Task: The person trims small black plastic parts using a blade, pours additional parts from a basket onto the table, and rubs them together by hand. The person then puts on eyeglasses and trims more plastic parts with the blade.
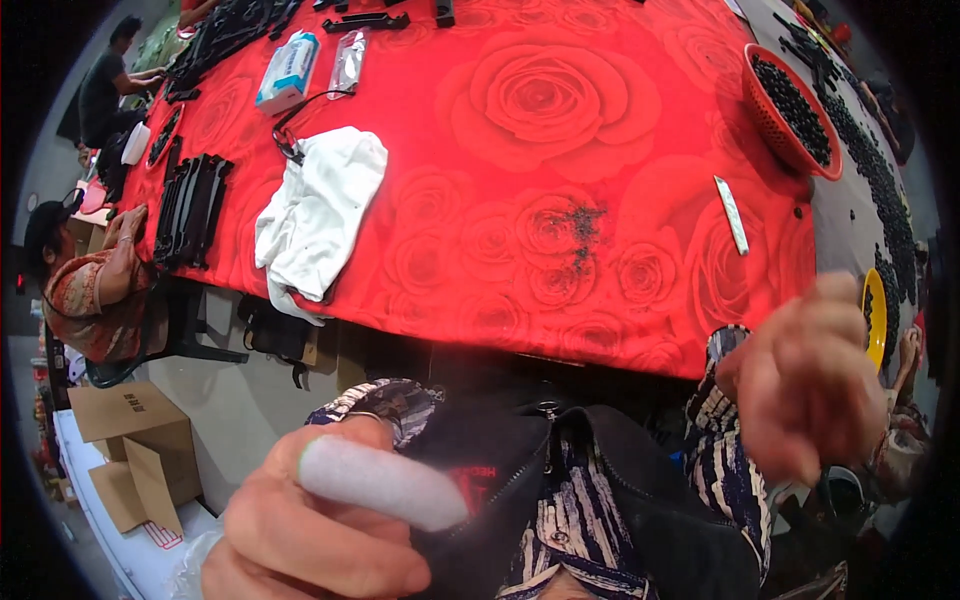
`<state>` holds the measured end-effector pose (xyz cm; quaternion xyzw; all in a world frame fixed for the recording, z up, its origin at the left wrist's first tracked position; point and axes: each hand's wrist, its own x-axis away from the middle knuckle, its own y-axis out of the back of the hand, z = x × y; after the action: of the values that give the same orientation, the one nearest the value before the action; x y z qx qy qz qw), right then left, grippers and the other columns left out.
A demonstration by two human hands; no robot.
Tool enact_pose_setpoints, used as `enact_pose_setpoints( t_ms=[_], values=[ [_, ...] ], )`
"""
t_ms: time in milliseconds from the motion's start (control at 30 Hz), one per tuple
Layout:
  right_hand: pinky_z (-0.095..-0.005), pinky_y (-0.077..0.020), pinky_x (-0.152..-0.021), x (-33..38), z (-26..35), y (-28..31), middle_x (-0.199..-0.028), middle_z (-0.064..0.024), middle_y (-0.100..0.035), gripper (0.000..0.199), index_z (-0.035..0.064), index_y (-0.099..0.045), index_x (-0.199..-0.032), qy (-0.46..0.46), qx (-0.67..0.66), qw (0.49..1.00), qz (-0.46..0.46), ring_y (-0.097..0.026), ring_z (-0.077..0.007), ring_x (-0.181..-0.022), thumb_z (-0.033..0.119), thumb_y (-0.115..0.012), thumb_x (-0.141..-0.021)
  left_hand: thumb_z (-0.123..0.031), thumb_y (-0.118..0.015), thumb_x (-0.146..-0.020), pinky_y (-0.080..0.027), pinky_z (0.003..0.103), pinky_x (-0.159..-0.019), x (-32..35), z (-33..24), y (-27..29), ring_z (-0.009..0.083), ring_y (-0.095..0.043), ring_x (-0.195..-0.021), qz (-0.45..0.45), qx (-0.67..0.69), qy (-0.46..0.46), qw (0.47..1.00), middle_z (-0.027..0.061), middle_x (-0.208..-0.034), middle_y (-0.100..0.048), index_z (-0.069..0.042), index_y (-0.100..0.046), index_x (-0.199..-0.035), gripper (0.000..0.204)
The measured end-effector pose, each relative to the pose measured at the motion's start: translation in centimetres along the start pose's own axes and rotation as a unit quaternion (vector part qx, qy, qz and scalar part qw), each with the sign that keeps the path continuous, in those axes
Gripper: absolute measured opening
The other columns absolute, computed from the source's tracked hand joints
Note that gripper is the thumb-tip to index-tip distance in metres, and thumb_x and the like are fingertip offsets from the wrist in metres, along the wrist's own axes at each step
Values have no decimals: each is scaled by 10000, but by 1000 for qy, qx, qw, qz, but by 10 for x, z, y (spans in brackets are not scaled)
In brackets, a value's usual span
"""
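Observation:
My left hand (320,530) is raised close at the lower left, in front of my dark vest. A white sleeve-like cover (385,485) wraps one of its fingers; the fingers are curled, and whatever they may hold is hidden. My right hand (815,385) is lifted near the table's right front corner, smeared by motion, with its fingers seemingly bent. Black crumbs (582,235) are scattered on the red rose-print tablecloth (450,270) ahead. A slim white-and-silver strip-like tool (731,216) lies beyond my right hand.
A white cloth (325,205) lies left, below a blue-white box (288,72). Long black parts (195,210) are stacked near a seated person (95,290). A red basket (790,110) and a yellow bowl (875,320) hold small black pieces. Cardboard box (140,450) lower left.

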<state>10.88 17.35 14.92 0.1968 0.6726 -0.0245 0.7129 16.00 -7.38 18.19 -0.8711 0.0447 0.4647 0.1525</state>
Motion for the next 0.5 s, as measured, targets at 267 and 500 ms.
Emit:
enact_pose_setpoints(
  t_ms=[267,500],
  values=[
    [-375,-397,-460,-52,23,12,-888,-67,-456,424,153,-361,-1131,-131,-344,900,231,-470,-217,-643,208,-577,-771,-403,-330,-918,-456,227,-654,-6,-21,17,84,-411,-527,113,-110,118,980,-26,-617,-409,-134,-489,-856,318],
    [-367,-389,-478,-74,26,34,-772,-65,-462,170,77,-452,-779,-233,-333,857,318,-445,-188,-577,130,-596,-704,-373,-385,-900,-431,211,-628,0,-24,11,76,-423,-591,83,-81,132,984,-35,-692,-421,-144,-501,-880,258]
  ],
)
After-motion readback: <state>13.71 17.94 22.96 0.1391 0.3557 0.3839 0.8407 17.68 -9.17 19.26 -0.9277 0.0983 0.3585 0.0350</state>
